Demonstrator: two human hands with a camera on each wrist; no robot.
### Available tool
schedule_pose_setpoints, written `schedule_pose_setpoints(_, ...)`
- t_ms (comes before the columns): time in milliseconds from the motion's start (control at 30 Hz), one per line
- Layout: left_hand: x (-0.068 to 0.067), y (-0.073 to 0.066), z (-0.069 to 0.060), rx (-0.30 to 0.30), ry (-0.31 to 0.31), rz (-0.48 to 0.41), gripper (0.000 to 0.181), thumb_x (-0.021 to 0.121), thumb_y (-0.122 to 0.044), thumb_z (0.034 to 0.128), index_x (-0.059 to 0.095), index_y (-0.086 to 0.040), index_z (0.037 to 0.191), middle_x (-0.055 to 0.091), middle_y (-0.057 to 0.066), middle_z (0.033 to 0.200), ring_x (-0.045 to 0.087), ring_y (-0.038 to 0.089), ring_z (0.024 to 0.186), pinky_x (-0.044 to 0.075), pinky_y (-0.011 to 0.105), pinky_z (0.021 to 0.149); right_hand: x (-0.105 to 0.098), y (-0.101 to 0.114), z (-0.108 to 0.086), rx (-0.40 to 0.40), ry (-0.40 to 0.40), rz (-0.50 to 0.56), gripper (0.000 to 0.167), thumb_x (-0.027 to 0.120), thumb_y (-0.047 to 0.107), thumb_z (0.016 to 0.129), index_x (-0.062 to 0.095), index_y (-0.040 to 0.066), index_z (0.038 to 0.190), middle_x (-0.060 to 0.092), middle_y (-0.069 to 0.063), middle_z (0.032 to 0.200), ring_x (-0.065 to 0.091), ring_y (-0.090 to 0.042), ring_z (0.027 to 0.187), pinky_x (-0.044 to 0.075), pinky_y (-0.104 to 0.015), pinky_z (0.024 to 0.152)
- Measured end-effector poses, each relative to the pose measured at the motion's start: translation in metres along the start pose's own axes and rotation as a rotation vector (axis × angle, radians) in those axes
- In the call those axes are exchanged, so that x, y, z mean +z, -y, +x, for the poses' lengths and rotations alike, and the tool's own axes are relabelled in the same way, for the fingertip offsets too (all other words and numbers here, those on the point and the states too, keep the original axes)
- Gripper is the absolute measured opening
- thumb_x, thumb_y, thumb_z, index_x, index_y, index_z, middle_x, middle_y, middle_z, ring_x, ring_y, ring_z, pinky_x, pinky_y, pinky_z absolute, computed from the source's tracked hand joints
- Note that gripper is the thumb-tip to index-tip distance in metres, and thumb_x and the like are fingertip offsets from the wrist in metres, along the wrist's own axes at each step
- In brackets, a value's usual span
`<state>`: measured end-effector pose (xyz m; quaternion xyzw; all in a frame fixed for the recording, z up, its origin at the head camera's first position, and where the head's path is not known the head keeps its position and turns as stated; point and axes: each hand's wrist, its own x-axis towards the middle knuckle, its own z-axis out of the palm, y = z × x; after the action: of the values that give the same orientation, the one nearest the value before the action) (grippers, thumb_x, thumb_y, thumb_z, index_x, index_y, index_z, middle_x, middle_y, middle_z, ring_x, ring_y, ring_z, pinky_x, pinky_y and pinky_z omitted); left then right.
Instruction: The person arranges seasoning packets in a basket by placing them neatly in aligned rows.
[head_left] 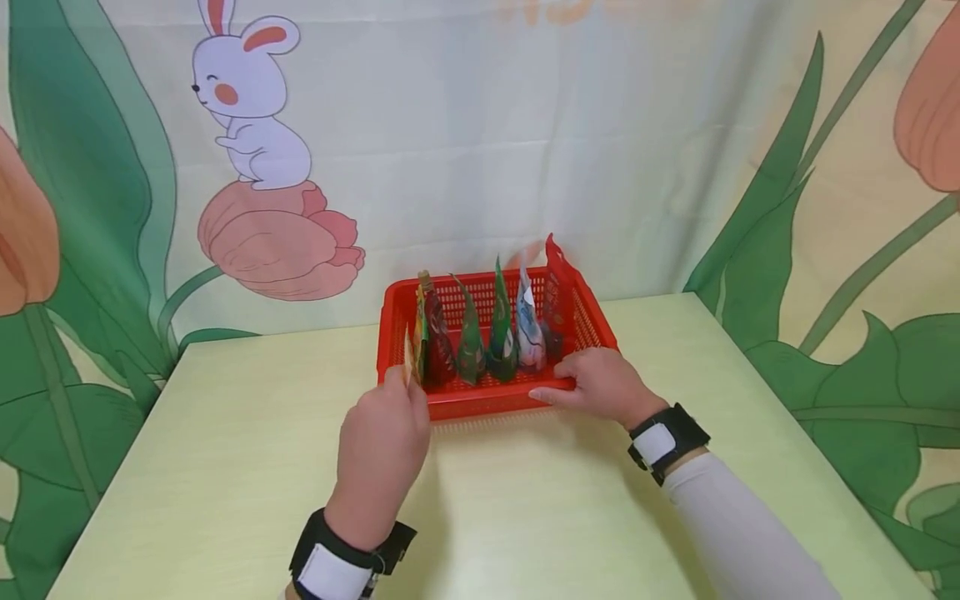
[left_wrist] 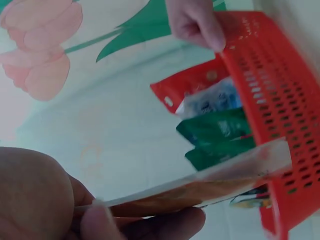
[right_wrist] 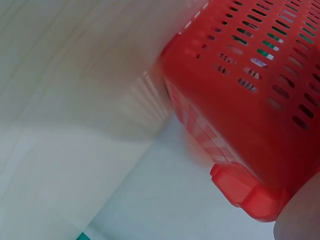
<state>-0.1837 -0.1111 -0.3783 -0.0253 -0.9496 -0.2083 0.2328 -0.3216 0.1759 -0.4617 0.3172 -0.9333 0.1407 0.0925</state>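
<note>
A red perforated plastic basket [head_left: 480, 408] sits on the table with several packets standing upright in it. My left hand [head_left: 382, 454] pinches a thin flat packet [left_wrist: 240, 167], part whitish and part orange-brown, at the basket's front left corner. Whether that packet's far end is inside the basket I cannot tell. My right hand [head_left: 600, 387] grips the front right rim, thumb outside. From left to right stand a yellow-green packet [head_left: 420, 333], a dark red packet [head_left: 441, 342], two green pouches [head_left: 470, 346], a blue-white pouch [head_left: 529, 333] and a red pouch [head_left: 557, 296].
The pale table [head_left: 225, 450] extends around the basket on both sides and in front. Close behind the basket hangs a printed curtain [head_left: 450, 167] with a rabbit and tulips, and more printed cloth borders the table's sides.
</note>
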Motion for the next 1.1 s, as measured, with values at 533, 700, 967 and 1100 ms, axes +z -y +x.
schedule_pose_setpoints(533,0.026,0.038,0.129,-0.127,0.13,-0.02,0.027,0.053,-0.017,0.1038,0.061,0.007,0.115,0.071,0.023,0.089,0.073,0.033,0.072,0.063,0.042,0.066,0.004,-0.004,0.001,0.008,-0.004,-0.014,0.046,0.068,0.066,0.089,0.062,0.027,0.064,0.05,0.012,0.054,0.048,-0.007,0.055,0.039,-0.025,0.058)
schedule_pose_setpoints(700,0.054,0.051,0.142,-0.175,0.216,-0.054,0.024,0.049,-0.014,0.1029,0.062,0.005,0.105,0.071,0.021,0.088,0.072,0.03,0.07,0.061,0.035,0.057,0.004,-0.004,0.001,0.009,-0.002,-0.009,0.047,0.067,0.067,0.088,0.062,0.027,0.064,0.051,0.012,0.055,0.049,-0.007,0.056,0.041,-0.025,0.059)
schedule_pose_setpoints(967,0.077,0.06,0.14,-0.222,0.366,-0.067,0.023,0.052,-0.011,0.1006,0.064,0.007,0.109,0.07,0.02,0.085,0.068,0.025,0.065,0.049,0.023,0.047,0.001,-0.002,0.001,0.027,0.014,-0.005,0.044,0.069,0.065,0.088,0.065,0.027,0.066,0.053,0.012,0.057,0.051,-0.007,0.058,0.043,-0.026,0.061)
schedule_pose_setpoints(1100,0.083,0.062,0.139,-0.219,0.38,-0.051,0.017,0.055,-0.008,0.0976,0.065,0.004,0.103,0.07,0.019,0.084,0.068,0.025,0.067,0.053,0.027,0.051,0.001,-0.002,0.0,0.027,0.011,-0.001,0.046,0.068,0.065,0.088,0.063,0.027,0.065,0.052,0.012,0.056,0.05,-0.007,0.057,0.041,-0.025,0.06)
